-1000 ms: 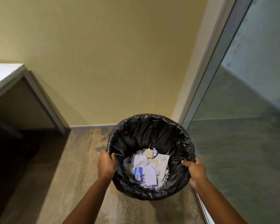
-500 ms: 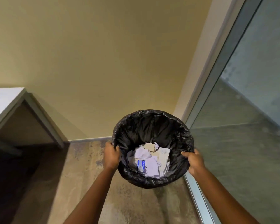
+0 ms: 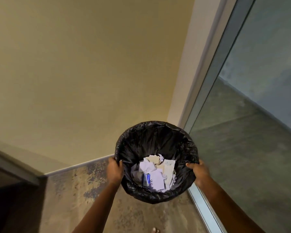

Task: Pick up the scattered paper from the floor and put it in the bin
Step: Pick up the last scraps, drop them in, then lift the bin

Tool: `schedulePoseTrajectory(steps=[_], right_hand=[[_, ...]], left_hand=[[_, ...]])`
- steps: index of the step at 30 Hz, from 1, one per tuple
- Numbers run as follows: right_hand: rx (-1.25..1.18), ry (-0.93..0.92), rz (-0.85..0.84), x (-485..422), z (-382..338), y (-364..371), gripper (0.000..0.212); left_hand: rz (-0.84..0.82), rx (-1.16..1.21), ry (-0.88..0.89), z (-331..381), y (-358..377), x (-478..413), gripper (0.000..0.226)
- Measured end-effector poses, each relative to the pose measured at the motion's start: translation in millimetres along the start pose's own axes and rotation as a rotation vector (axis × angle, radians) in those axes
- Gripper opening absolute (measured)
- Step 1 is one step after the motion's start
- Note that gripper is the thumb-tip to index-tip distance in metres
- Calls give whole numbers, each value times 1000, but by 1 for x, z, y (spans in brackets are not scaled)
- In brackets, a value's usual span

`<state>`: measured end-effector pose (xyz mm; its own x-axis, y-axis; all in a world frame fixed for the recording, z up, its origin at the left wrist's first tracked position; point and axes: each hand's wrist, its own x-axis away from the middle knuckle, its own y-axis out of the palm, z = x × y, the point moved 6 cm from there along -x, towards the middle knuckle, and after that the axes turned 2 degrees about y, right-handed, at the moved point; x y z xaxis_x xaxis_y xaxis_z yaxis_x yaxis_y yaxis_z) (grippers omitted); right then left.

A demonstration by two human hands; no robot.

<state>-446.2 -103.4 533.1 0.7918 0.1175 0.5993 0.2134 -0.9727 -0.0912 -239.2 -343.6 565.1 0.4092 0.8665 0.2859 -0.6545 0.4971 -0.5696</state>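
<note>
Two hands grip the bin by its rim: left hand and right hand each clamped on the black liner. Paper lies inside; no print is legible. Mottled floor, beige wall, glass panel at right.

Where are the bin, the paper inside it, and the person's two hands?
bin (image 3: 158, 132), head view, far rim of the black liner.
paper (image 3: 156, 179), head view, pale sheet in the pile.
left hand (image 3: 113, 169), head view, back of hand.
right hand (image 3: 200, 172), head view, back of hand.
</note>
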Motion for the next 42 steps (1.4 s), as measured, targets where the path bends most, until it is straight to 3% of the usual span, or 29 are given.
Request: schedulePoseTrajectory(steps=[7,12,18,20,22,24,26,38,42], right_hand=[[101,20,22,-98,-5,22,42],[199,85,38,-167,10,43,39],[231,238,21,-264,69,67,30],[279,272,13,-297,92,73,37],[344,321,-28,-325,116,80,48],[422,339,-66,-349,137,87,40],[451,333,-55,-368,154,90,34],[643,251,64,-414,198,88,31],[653,274,46,-411,194,89,35]], left_hand=[[-85,-30,-58,5,61,-82,24],[-171,18,-153,-27,114,-148,36],[-264,75,-253,-91,193,-239,23],[-311,97,-269,-121,222,-267,26],[-348,107,-267,-149,247,-288,5],[-327,108,-236,-173,266,-306,36],[-300,141,-230,-189,281,-311,48],[-285,201,-317,-222,327,-307,7],[-331,179,-363,-237,333,-310,30]])
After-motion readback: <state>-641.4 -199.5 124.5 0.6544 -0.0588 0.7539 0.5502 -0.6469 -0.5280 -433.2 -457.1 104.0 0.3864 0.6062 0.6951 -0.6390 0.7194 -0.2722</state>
